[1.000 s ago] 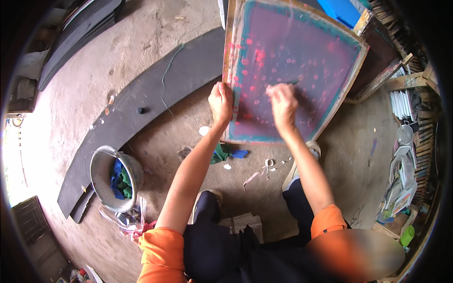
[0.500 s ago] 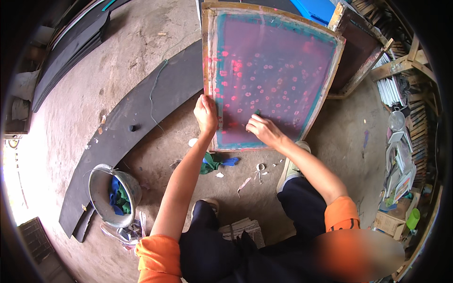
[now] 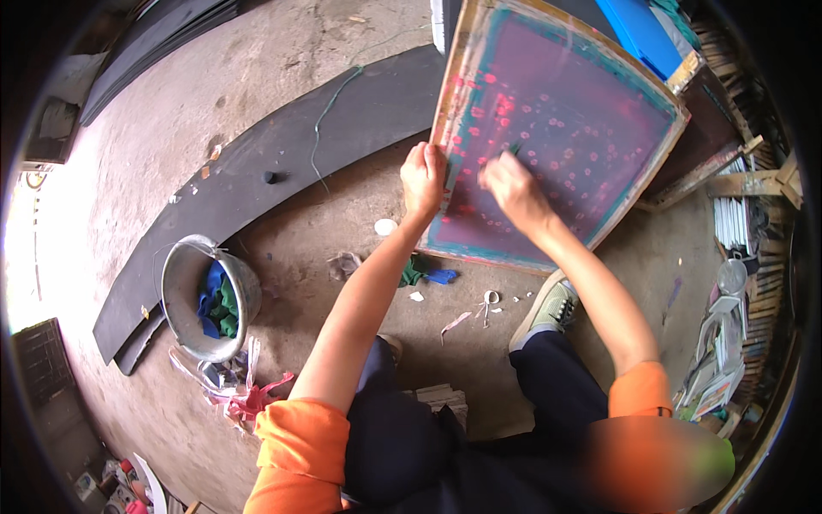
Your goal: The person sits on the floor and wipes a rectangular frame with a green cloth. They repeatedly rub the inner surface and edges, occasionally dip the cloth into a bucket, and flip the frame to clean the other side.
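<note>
A silk-screen printing frame (image 3: 591, 111) stands tilted in front of me. Its wooden rim has teal along the inner border, and its purple-pink mesh carries small flower shapes and bright pink patches. My left hand (image 3: 423, 182) is closed round the left rim. Against the lower left part of the mesh, my right hand (image 3: 518, 190) is closed, slightly blurred, with a bit of green rag showing past its fingers; most of the rag is hidden.
A metal bucket (image 3: 242, 295) with blue and green cloths stands at left, by a long black sheet (image 3: 223, 206). Green and blue scraps (image 3: 425, 272) and a white round piece (image 3: 385, 227) lie below the frame. Another dark screen (image 3: 706, 128) leans behind right, near piled goods.
In the picture, the frame and both hands sit farther right, with the frame more tilted, as the whole view has shifted. My right hand is higher and nearer the left rim on the mesh.
</note>
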A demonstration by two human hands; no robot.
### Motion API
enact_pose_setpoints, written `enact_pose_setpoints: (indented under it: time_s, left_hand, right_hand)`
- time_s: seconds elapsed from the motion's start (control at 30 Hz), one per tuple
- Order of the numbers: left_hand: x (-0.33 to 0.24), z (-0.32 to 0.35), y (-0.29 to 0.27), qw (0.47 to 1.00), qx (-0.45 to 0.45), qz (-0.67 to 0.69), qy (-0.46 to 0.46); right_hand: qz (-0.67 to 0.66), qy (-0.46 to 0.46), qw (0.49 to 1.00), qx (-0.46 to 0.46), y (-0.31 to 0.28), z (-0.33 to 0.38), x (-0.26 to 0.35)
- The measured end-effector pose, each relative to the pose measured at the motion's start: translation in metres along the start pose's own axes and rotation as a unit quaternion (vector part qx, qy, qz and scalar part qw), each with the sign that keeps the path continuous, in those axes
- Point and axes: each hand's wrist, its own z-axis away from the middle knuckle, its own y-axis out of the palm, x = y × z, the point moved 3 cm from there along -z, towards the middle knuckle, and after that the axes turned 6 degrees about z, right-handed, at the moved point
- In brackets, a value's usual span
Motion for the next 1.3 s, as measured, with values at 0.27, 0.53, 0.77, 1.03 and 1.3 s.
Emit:
enact_pose_setpoints:
  time_s: [0.27,0.53,0.77,1.03,1.3]
  left_hand:
    - [-0.007,-0.002,-0.001,0.997,0.032,0.01,-0.064]
    - [-0.003,-0.002,-0.004,0.998,0.027,0.017,-0.063]
    - [0.001,-0.004,-0.009,0.997,0.012,0.042,-0.065]
    - [0.003,0.0,0.001,0.995,0.026,0.038,-0.089]
    - [0.024,0.0,-0.005,0.994,0.008,0.049,-0.093]
  right_hand:
    - [-0.088,0.103,0.985,-0.104,0.002,-0.002,0.004]
    - [0.051,0.145,0.986,-0.069,-0.008,-0.008,0.001]
    - [0.061,0.241,0.958,-0.142,-0.034,-0.031,-0.022]
    - [0.012,0.26,0.963,-0.065,0.026,0.037,0.023]
    - [-0.007,0.491,0.836,-0.247,0.043,0.063,0.038]
